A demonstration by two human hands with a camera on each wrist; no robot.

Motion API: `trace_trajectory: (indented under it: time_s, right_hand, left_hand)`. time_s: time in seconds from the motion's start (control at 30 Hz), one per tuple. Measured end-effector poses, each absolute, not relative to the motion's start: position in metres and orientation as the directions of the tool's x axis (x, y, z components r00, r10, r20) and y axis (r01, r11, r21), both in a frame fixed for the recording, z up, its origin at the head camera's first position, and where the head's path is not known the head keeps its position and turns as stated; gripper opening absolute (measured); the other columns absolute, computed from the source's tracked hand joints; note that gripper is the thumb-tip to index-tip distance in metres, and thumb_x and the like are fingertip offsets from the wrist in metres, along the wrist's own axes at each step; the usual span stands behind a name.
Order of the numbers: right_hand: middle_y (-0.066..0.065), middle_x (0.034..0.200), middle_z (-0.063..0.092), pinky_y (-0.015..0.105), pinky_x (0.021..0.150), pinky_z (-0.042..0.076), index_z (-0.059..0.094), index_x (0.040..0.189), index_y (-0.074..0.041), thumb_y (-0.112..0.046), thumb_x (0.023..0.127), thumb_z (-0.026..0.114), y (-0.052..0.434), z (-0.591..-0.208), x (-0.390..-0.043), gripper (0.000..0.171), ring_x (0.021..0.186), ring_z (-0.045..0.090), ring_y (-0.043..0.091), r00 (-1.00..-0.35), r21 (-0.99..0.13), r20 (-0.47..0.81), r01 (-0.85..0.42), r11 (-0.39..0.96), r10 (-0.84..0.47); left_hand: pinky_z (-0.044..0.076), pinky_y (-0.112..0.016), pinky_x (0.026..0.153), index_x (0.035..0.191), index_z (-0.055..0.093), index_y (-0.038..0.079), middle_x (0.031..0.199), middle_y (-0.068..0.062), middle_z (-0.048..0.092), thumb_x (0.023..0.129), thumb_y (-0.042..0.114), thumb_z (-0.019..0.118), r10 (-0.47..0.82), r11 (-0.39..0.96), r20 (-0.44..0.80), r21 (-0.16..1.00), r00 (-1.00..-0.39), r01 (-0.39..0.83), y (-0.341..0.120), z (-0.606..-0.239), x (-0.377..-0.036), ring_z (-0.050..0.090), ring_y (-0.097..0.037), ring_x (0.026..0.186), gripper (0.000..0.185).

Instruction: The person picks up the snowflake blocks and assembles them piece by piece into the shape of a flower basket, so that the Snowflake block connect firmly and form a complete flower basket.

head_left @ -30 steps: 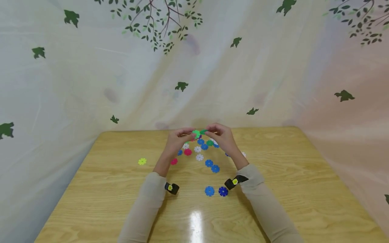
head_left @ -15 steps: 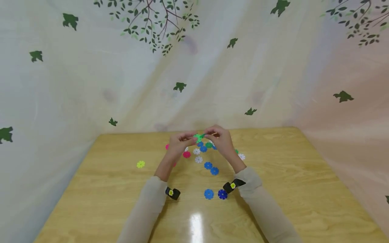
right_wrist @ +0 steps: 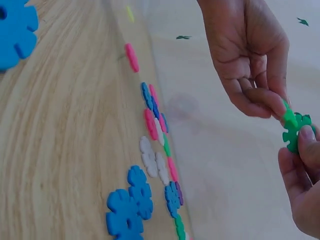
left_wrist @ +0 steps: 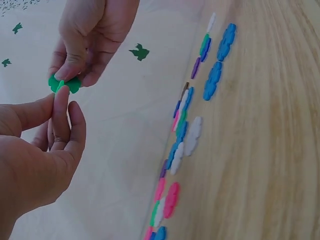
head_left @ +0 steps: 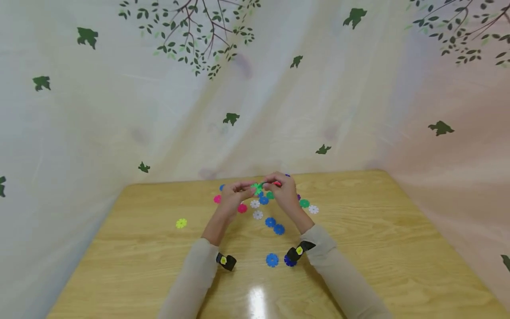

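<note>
A pale wooden tabletop [head_left: 358,248] with visible grain fills the lower half of the head view; a bright glare spot [head_left: 258,297] lies on its near edge. Behind and to both sides hangs a translucent white curtain [head_left: 119,115] printed with dark green leaves and a branch motif [head_left: 199,31]; it meets the tabletop along the far edge.

Both hands are raised above the far middle of the tabletop and brought together. The left hand [head_left: 233,198] pinches a light green snowflake disc [head_left: 256,188] between thumb and forefinger. The right hand [head_left: 283,191] pinches a darker green snowflake disc [left_wrist: 64,84]. The two discs touch edge to edge at an angle, held clear of the tabletop. Whether their slots are fully seated cannot be told.

Loose snowflake discs lie flat beneath and around the hands: pink disc [head_left: 242,208], white disc [head_left: 257,215], a pair of blue discs [head_left: 275,225] just beside each other, green disc [head_left: 304,203] and white disc at the right [head_left: 313,209]. A yellow disc [head_left: 181,223] lies well apart to the left. A larger-looking blue disc [head_left: 272,259] lies near the front, between the two forearms. Beige sleeves [head_left: 191,274] cover both forearms, each bearing a black wrist device [head_left: 226,261].
</note>
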State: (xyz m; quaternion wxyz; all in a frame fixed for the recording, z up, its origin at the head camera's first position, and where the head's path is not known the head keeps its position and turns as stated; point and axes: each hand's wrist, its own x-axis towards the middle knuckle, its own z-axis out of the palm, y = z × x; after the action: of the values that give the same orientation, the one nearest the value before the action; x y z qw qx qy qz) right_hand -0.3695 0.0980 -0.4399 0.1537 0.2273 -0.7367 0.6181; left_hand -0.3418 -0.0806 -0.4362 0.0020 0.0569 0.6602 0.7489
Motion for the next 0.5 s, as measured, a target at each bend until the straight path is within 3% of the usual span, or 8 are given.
trace_trajectory:
  time_s: [0.2,0.37,0.5]
  right_hand:
    - [0.021,0.104,0.072,0.027,0.08,0.062,0.073,0.11,0.004,-0.006,0.095,0.071,0.103,-0.429,-0.371,0.018,0.087,0.07,0.01,-0.866,-0.88,0.425,-0.464,0.105,-0.263]
    - [0.023,0.12,0.07,0.023,0.084,0.06,0.067,0.129,-0.001,-0.011,0.098,0.069,0.109,-0.42,-0.37,0.033,0.1,0.071,0.02,-0.848,-0.873,0.393,-0.466,0.147,-0.356]
    - [0.023,0.117,0.071,0.019,0.082,0.057,0.066,0.129,-0.001,-0.011,0.099,0.067,0.119,-0.412,-0.373,0.031,0.101,0.07,0.028,-0.845,-0.847,0.378,-0.481,0.227,-0.38]
  left_hand:
    - [0.045,-0.06,0.111,0.126,0.065,-0.007,0.096,-0.003,0.063,0.099,0.007,0.066,0.154,-0.1,0.078,0.993,-0.985,0.063,-0.095,-0.425,-0.342,0.07,-0.03,0.098,0.03]
    - [0.057,-0.04,0.1,0.129,0.06,-0.008,0.097,-0.002,0.064,0.099,0.006,0.064,0.147,-0.084,0.036,0.996,-0.988,0.024,-0.105,-0.421,-0.343,0.072,-0.019,0.092,0.033]
    - [0.06,-0.028,0.09,0.126,0.059,-0.007,0.096,0.0,0.065,0.1,0.007,0.064,0.147,-0.086,0.019,0.996,-0.989,0.007,-0.11,-0.421,-0.346,0.071,-0.013,0.088,0.03]
